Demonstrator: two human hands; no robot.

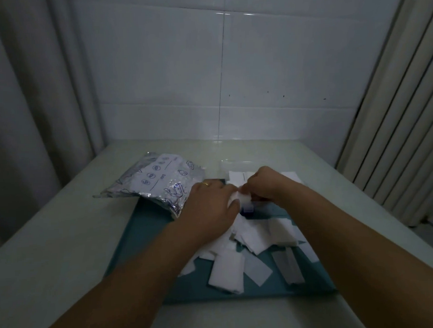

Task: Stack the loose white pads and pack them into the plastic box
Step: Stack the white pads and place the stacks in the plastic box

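- While both forearms reach forward over the pale surface (65,244), the left hand (210,208) and the right hand (266,186) meet above the far part of a teal mat (144,241).
- Left hand: fingers curl around a small bunch of white pads (238,199), gripping it from the left side; a gold ring (206,184) shows on one finger.
- Right hand: fingertips pinch the same bunch from the right side; the exact finger placement is hidden by the knuckles.
- A small dark blue object (247,209) sits just below the held bunch; its identity cannot be told.
- Loose white pads (227,270) lie scattered and overlapping on the mat, between and beneath the two forearms, some flat and some tilted over others.
- Two grey strips (288,266) lie on the mat near the right forearm.
- The clear plastic box (235,166) stands on the surface just beyond the hands; white pads (238,176) are visible inside it.
- A silver foil pouch (156,183) with blue printed icons lies to the left of the hands, partly on the mat's far left corner.
- A white tiled wall (219,77) rises behind the surface.
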